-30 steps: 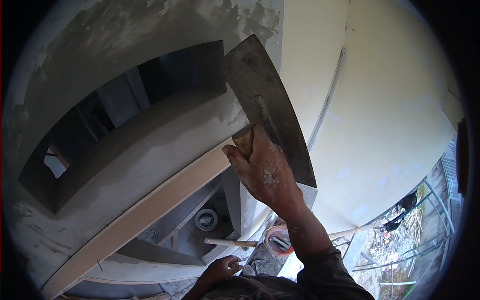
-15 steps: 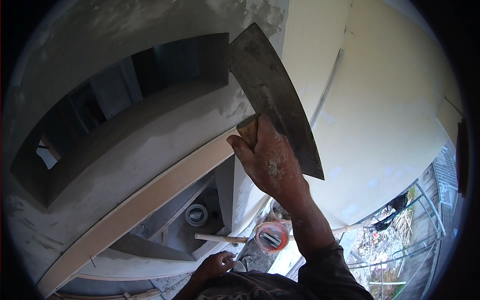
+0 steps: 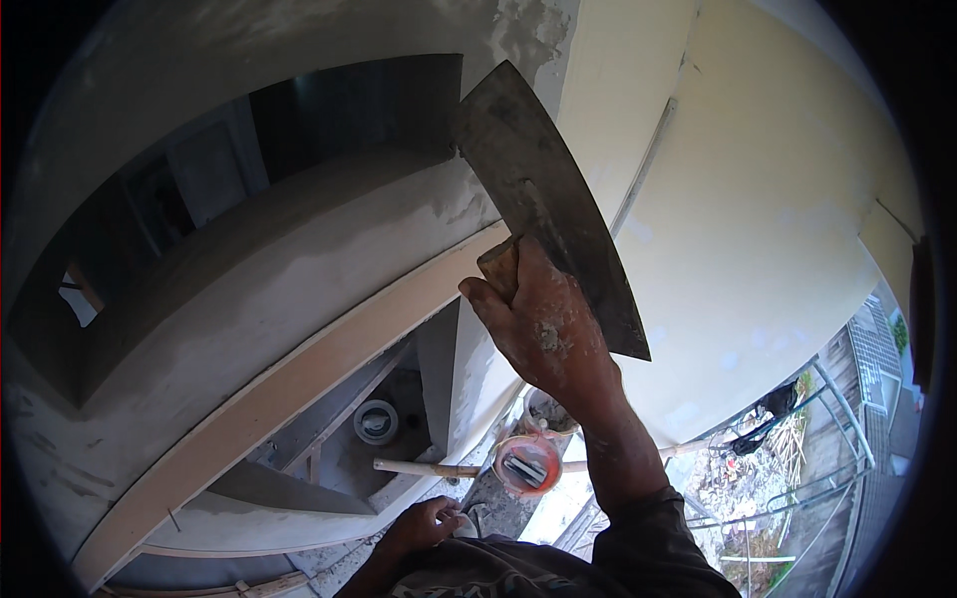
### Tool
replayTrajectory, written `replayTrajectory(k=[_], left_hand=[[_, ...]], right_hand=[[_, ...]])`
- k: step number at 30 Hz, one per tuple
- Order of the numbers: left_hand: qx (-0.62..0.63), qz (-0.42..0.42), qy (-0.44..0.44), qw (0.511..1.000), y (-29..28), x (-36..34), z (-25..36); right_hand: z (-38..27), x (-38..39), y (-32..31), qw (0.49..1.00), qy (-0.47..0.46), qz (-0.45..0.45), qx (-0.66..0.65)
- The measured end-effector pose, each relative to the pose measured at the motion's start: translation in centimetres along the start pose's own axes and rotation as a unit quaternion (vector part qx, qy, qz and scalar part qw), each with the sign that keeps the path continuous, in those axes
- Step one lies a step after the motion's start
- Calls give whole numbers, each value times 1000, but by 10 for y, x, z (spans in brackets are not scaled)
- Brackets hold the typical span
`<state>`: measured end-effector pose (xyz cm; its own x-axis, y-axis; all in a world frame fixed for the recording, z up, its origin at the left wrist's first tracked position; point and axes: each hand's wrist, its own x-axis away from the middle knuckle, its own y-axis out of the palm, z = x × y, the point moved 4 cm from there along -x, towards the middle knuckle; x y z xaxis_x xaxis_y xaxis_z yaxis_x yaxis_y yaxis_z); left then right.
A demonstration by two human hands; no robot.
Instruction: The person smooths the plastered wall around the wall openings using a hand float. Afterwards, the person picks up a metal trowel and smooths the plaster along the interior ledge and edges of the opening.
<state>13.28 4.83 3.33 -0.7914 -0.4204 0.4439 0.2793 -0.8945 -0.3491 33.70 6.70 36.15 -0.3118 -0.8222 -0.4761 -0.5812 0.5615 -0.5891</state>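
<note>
My right hand [image 3: 558, 334] is closed around the wooden handle of a plastering trowel [image 3: 533, 164]. Its broad grey steel blade lies close over the wall corner beside the window opening; whether it touches cannot be told. Dried plaster speckles the back of this hand. Low down, near my body, my left hand [image 3: 421, 523] has its fingers curled together. A small whitish thing [image 3: 465, 526] shows at its fingertips, too indistinct to name.
A grey plastered wall [image 3: 249, 284] surrounds a window opening [image 3: 329, 120], with a long wooden board [image 3: 289, 394] below. A pale yellow wall [image 3: 758, 219] stands right. Below are an orange bucket [image 3: 528, 465] with tools, a white bucket [image 3: 376, 423], a pole [image 3: 429, 467] and metal scaffolding [image 3: 845, 414].
The view has shifted slightly, so the window, board and buckets sit farther left. The trowel's upper tip is a little lower in view. Both hands keep their grip.
</note>
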Motion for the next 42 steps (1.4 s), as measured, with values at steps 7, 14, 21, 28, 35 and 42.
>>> replayTrajectory(k=[7, 14, 21, 28, 35, 42], left_hand=[[5, 7, 12, 1000, 3, -1, -14], [-2, 2, 13, 1000, 1, 2, -9], [-15, 6, 24, 1000, 1, 4, -3], [-8, 4, 18, 1000, 5, 2, -6], [-1, 1, -10, 1000, 3, 8, 3], [13, -14, -46, 999, 4, 6, 0]], right_hand=[[-3, 2, 2, 1000, -15, 6, 11], [-5, 5, -2, 1000, -29, 2, 8], [-3, 7, -6, 999, -39, 10, -2], [-11, 4, -11, 997, -50, -6, 52], [-12, 5, -9, 995, -85, 0, 49], [-8, 8, -8, 988, -129, 22, 87]])
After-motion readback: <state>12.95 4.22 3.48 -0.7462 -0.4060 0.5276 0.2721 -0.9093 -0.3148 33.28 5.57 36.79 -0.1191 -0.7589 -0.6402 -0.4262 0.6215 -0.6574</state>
